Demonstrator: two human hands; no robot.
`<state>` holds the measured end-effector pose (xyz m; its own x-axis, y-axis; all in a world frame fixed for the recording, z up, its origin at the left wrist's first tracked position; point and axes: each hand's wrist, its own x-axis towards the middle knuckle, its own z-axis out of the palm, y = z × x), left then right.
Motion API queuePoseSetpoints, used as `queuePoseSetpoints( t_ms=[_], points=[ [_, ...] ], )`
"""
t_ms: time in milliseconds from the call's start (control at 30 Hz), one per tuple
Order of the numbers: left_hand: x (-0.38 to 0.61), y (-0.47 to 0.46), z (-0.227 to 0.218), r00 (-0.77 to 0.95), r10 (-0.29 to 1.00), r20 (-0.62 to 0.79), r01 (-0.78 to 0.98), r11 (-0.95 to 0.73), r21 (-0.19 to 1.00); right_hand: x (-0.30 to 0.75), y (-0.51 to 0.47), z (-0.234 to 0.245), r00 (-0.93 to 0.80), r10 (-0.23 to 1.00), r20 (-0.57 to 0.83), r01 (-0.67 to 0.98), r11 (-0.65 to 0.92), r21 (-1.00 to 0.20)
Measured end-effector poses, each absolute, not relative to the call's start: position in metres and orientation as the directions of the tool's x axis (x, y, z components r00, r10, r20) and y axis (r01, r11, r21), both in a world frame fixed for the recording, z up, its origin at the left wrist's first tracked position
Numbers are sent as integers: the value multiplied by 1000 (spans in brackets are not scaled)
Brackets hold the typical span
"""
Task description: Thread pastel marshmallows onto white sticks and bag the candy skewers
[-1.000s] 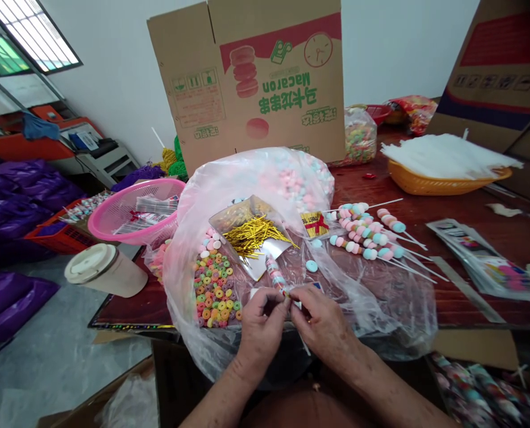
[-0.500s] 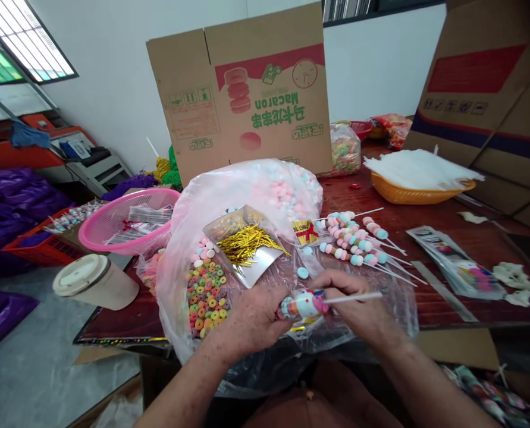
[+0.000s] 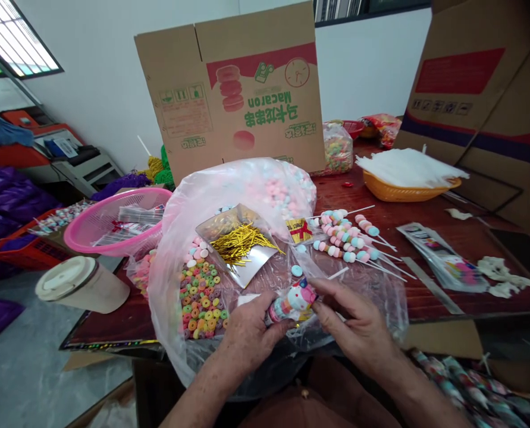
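Observation:
A candy skewer (image 3: 294, 299) in a printed clear wrapper lies across my hands, its white stick (image 3: 338, 273) pointing up to the right. My left hand (image 3: 253, 321) is wrapped round the skewer's left end. At the other end, where the wrapper gathers round the stick, the fingers of my right hand (image 3: 347, 309) pinch it. Just beyond my hands, a pile of gold twist ties (image 3: 242, 242) rests on an open silver pouch (image 3: 252, 267). Ring-shaped candies (image 3: 202, 297) lie to the left on the clear plastic sheet (image 3: 166, 303).
Unwrapped marshmallow skewers (image 3: 347, 238) lie to the right, near flat printed bags (image 3: 443, 261) and a metal ruler (image 3: 432, 285). A lidded cup (image 3: 84, 285) and a pink basket (image 3: 80, 232) stand left. Behind are a macaron carton (image 3: 179, 77) and an orange basket (image 3: 403, 189) of white sticks.
The view has swung slightly right. The wrapped skewer has tilted, so its stick points more upward. My right hand has shifted from alongside the stick to the wrapper's end.

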<state>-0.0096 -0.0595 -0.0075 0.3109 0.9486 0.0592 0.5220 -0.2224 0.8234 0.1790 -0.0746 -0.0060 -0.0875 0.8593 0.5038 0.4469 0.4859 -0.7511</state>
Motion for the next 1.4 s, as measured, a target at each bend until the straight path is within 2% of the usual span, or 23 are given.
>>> queuePoseSetpoints(
  t_ms=[100,200,300,400,467,567,633,733,833,1000,1133,1267,1333,1400],
  points=[
    [-6,-64,-8,418,908,14,462,-226,858,177,-75,-5,-152,845,513,415,526,-742],
    [-5,-67,-12,470,882,22,419,-245,874,185,-75,-2,-236,902,362,394,429,-813],
    [-5,-68,-20,419,901,108,538,-343,770,192,-75,-3,-233,947,219,386,297,-874],
    [-2,-68,-26,358,899,253,622,-432,653,190,-76,-5,-239,948,212,392,294,-872],
    [1,-68,-24,364,893,266,592,-442,674,186,-77,-6,-251,944,214,298,286,-911],
    [6,-69,-19,436,889,140,388,-327,862,181,-77,-7,-239,941,239,153,279,-948],
    [9,-69,-18,426,904,45,235,-158,959,180,-76,-6,-234,937,260,172,303,-937],
    [13,-68,-22,330,942,-66,33,58,998,181,-76,-5,-282,915,288,251,360,-899],
    [16,-68,-26,266,961,-76,-42,90,995,184,-78,-6,-350,879,325,348,444,-826],
    [22,-72,-27,180,983,-30,11,28,1000,189,-83,-15,-374,861,344,488,498,-717],
    [28,-79,-29,183,980,80,129,-104,986,183,-85,-23,-433,874,220,468,426,-774],
    [28,-77,-33,232,966,113,267,-175,948,179,-84,-25,-498,848,179,333,378,-864],
    [24,-73,-35,217,973,85,285,-146,947,184,-83,-24,-391,896,210,271,330,-904],
    [21,-69,-35,167,983,72,286,-118,951,190,-83,-24,-89,963,255,217,269,-939]
  ],
)
